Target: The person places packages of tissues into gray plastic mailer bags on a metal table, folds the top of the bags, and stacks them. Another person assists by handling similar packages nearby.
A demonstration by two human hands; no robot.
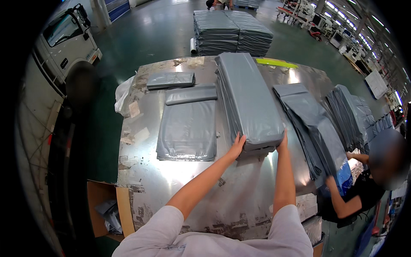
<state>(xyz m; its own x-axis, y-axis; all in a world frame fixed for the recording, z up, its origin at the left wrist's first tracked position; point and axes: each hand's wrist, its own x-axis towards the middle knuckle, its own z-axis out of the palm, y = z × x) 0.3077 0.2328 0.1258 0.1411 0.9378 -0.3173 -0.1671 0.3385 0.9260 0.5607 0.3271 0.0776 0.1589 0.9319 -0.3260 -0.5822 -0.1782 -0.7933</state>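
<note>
A long, thick stack of grey plastic bags (pixel 246 92) lies lengthwise on a metal-topped table (pixel 184 184). My left hand (pixel 236 145) presses against the left side of its near end, fingers curled along the edge. Opposite it, my right hand (pixel 282 142) grips the near right corner, so the stack sits between both hands. To the left are a flat pile of grey bags (pixel 188 128), a folded grey bundle (pixel 191 94) across its far end, and another small bundle (pixel 171 80) behind. My fingertips are partly hidden by the stack.
On the right, a co-worker's hand (pixel 330 182) touches a folded pile of grey bags (pixel 310 115). More bag stacks (pixel 346 113) stand beyond. A cardboard box (pixel 125 210) sits at the table's near left corner. Large wrapped stacks (pixel 231 30) are behind; a truck (pixel 64 38) stands left.
</note>
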